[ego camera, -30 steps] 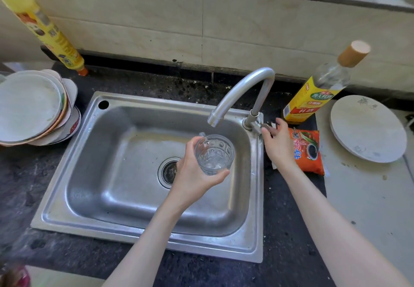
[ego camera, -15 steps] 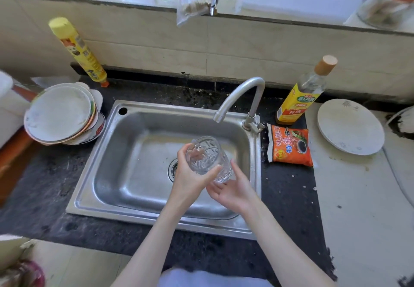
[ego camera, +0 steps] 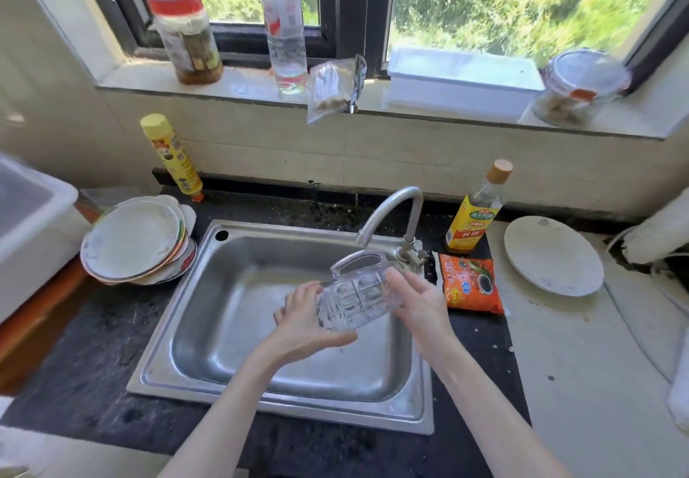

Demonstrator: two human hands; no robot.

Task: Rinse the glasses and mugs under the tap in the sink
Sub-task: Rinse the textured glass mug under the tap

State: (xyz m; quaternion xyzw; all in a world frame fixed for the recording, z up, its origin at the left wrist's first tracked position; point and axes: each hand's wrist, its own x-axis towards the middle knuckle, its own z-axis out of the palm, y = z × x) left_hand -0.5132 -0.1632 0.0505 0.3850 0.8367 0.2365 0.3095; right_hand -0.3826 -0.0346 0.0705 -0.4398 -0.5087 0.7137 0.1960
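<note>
A clear glass mug (ego camera: 359,293) with a handle on top lies on its side above the steel sink (ego camera: 231,373), just below the spout of the curved tap (ego camera: 391,213). My left hand (ego camera: 304,323) cups its lower left end, thumb under it. My right hand (ego camera: 419,300) presses flat against its right end. Both hands hold the mug between them. I see no water running from the spout.
A stack of plates (ego camera: 138,242) sits left of the sink, with a yellow spray can (ego camera: 171,155) behind it. To the right are an orange sauce packet (ego camera: 471,285), a yellow-labelled bottle (ego camera: 475,213) and a white plate (ego camera: 553,255). Jars and a water bottle (ego camera: 283,26) stand on the windowsill.
My right hand left the tap handle and came to the mug. The mug went from upright in my left hand to lying sideways between both hands. The view lifted toward the window.
</note>
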